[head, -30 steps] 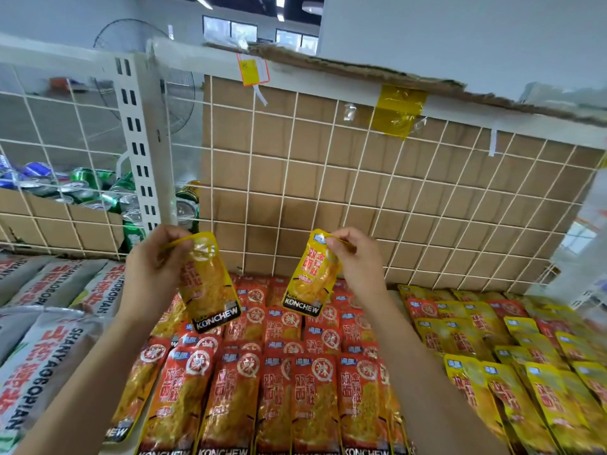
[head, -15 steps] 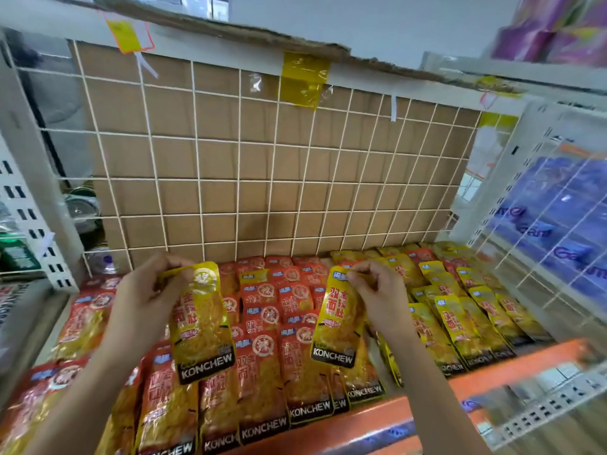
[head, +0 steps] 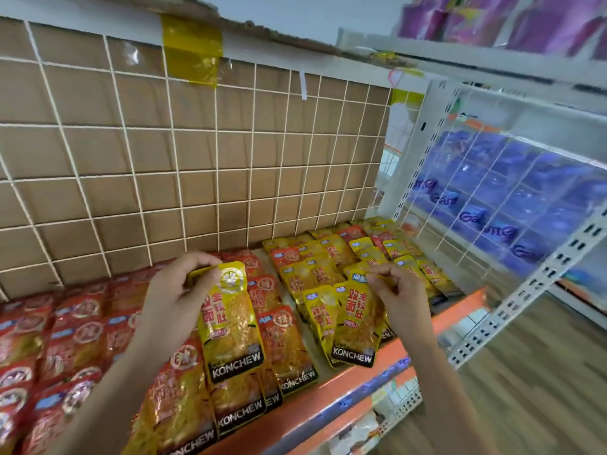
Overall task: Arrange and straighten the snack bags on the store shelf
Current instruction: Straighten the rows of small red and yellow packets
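Observation:
My left hand [head: 174,297] pinches the top edge of a yellow KONCHEW snack bag [head: 231,326], which hangs above the rows of red bags [head: 75,336]. My right hand [head: 399,298] pinches the top of a second yellow KONCHEW bag [head: 359,323]; its lower end is down at the front of the yellow bags [head: 331,264] on the right part of the shelf. Red bags lie in overlapping rows on the left and middle, yellow ones on the right. The shelf has an orange front edge [head: 345,389].
A white wire grid over cardboard [head: 197,159] backs the shelf. To the right stands a white slotted upright [head: 525,290] and a wire panel with blue packs [head: 509,198] behind it. Purple packs [head: 492,18] sit on the shelf above. Wooden floor shows at lower right.
The view has swung right and down. Both hands carried their yellow bags rightward and lower; the right bag now reaches the yellow stack at the shelf front.

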### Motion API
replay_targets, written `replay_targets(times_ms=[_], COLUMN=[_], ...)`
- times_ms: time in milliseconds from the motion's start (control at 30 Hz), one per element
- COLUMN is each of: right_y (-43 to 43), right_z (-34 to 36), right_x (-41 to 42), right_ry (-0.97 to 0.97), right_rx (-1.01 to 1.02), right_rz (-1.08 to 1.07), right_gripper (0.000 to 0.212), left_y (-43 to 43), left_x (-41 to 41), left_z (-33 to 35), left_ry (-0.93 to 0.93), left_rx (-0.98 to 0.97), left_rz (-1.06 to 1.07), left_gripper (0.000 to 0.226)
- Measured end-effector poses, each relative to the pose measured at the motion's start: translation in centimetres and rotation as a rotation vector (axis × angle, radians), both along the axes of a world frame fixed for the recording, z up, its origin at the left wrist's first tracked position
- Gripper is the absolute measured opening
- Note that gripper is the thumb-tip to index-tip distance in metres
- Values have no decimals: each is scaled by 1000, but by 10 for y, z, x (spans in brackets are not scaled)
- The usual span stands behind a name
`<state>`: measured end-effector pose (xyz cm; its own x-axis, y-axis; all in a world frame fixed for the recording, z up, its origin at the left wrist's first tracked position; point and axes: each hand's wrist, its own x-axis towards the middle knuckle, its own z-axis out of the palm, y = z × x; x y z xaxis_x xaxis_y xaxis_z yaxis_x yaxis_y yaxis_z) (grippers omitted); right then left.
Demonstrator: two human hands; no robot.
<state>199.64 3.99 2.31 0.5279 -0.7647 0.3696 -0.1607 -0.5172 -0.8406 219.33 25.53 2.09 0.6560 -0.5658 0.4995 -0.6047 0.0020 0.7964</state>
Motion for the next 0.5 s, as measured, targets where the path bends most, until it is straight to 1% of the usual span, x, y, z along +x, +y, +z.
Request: replay_targets(times_ms=[67, 267, 333, 433, 500], right_y=[-12, -56, -74, -103, -122], right_z=[0, -3, -4, -4, -4], right_x=[-8, -29, -34, -41, -45], right_ry=[-5, -9, -8, -26, -22], right_rx=[11, 40, 50, 34, 42], right_rz=[-23, -65, -65, -44, -39], right_gripper=[24, 22, 21, 28, 28], left_y=[-14, -60, -77, -103, -120], left_x=[-5, -22, -27, -37, -43], left_z=[-1, 2, 1, 3, 4], left_ry=[7, 2, 4, 16, 30], left_rx=[10, 27, 32, 32, 33], left_rz=[-37, -96, -100, -111, -121], left_gripper=[30, 5, 8, 4, 9])
